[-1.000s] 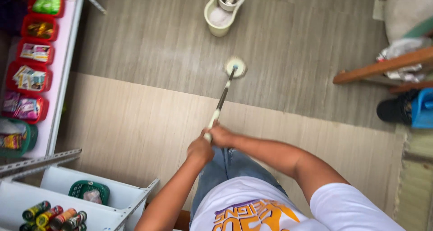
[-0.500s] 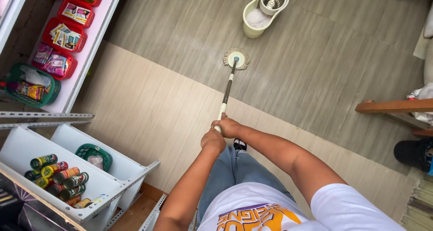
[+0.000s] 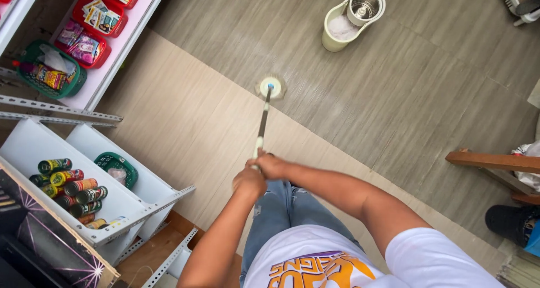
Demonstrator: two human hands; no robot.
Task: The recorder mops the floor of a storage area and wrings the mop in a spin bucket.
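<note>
Over the tiled floor [image 3: 439,91] we grip the mop handle [image 3: 262,122] with both hands, left hand [image 3: 249,181] closed around its near end, right hand [image 3: 274,165] wrapped just beside it. Our mop head [image 3: 271,87] rests flat on the floor, near the cream spin bucket [image 3: 353,18]. Shelves [image 3: 112,68] with red baskets [image 3: 84,37] stand at our left.

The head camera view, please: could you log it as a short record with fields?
Left hand: gripping the mop handle, nearer the body
Right hand: gripping the same handle, just beyond the left
Mop head: on the tiled floor
Bucket: upright beyond the mop head, apart from it
Left side: white shelves with cans and red baskets
</note>
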